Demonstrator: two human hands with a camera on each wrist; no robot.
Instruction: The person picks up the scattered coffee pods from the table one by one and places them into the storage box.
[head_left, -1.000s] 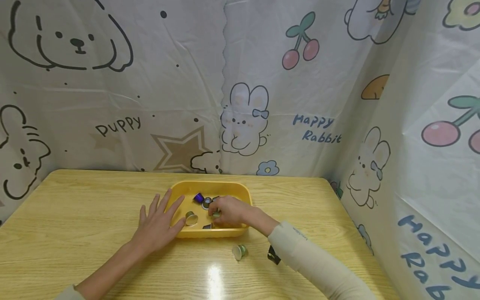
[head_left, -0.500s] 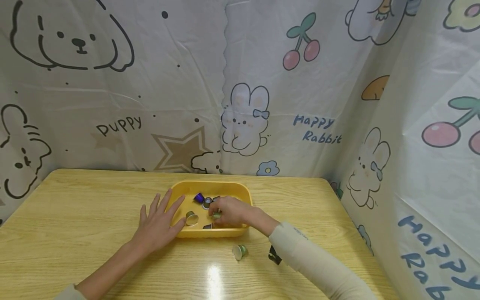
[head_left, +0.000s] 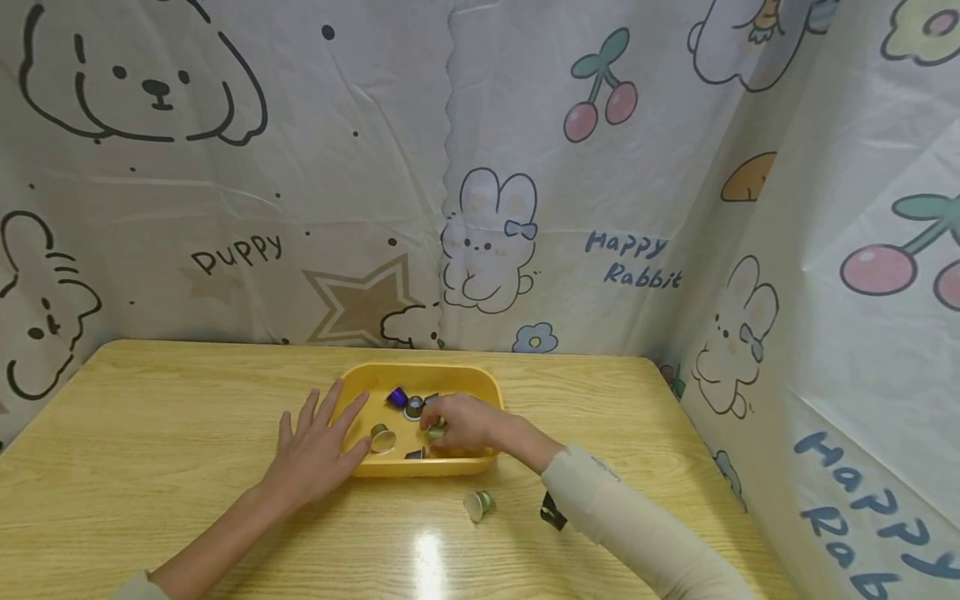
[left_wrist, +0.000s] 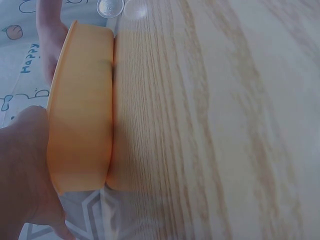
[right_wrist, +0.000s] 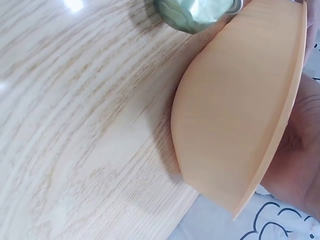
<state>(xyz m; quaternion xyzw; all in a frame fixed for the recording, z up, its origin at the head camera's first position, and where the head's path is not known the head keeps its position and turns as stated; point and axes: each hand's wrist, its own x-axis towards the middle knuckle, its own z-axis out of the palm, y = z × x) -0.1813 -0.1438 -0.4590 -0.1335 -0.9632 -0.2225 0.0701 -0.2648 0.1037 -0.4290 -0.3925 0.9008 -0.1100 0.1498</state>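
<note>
A yellow plastic tray (head_left: 420, 468) holds several small coffee capsules. My left hand (head_left: 318, 437) lies with fingers spread over the tray's left rim, thumb near a pale green capsule (head_left: 382, 438). My right hand (head_left: 465, 421) reaches over the right side into the tray and pinches a green coffee capsule (head_left: 435, 432), partly hidden by the fingers. Beside those fingers lie a dark capsule (head_left: 414, 407) and a purple capsule (head_left: 397, 397). Another dark capsule (head_left: 415, 454) shows by the near wall. Both wrist views are mostly filled by the tray's outer wall (left_wrist: 82, 110).
On the wooden table (head_left: 187, 417) in front of the tray lies another green capsule (head_left: 478, 505). A small black object (head_left: 553, 511) sits against the right sleeve (head_left: 637, 525). Printed cloth (head_left: 360, 167) hangs behind the table and along its right side.
My right hand has shifted very slightly to the right with the green capsule between its fingers. The left hand has stayed in place on the rim.
</note>
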